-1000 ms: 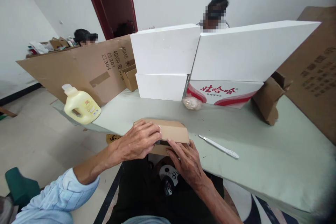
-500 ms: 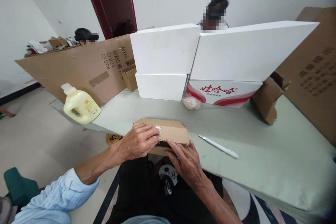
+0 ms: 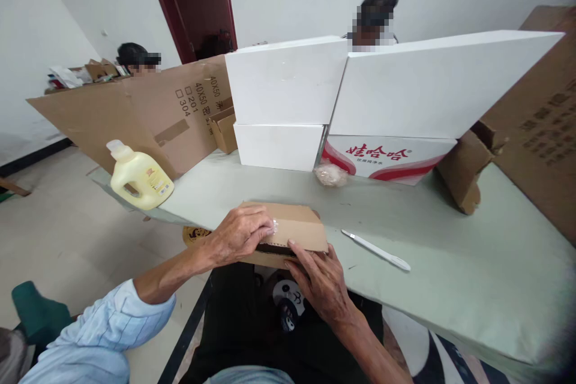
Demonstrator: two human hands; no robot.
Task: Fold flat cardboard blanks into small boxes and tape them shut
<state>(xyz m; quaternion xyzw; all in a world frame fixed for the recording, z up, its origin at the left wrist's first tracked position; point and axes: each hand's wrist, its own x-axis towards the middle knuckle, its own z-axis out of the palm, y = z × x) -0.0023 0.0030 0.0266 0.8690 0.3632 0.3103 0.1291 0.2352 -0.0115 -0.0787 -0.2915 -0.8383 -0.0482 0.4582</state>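
A small brown cardboard box [image 3: 299,225] lies at the table's near edge, its front flap a little raised over a dark gap. On its top, my left hand [image 3: 243,233] is closed, with thumb and fingers pinching a piece of clear tape [image 3: 275,226]. My right hand [image 3: 321,282] grips the box's near right corner, index finger on the flap's edge and thumb below it. To the right of the box lies a white-handled craft knife [image 3: 377,251], touched by neither hand. The inside of the box is hidden.
White boxes [image 3: 285,81] and a large brown carton [image 3: 135,114] wall off the table's far side. A yellow detergent bottle [image 3: 143,180] stands at the left edge. Crumpled clear tape [image 3: 332,174] sits before the boxes. Two people are beyond them.
More of the dark gap under the flap shows beside my left hand, and the box has turned slightly. My right hand keeps its grip on the corner. The view has shifted a little.
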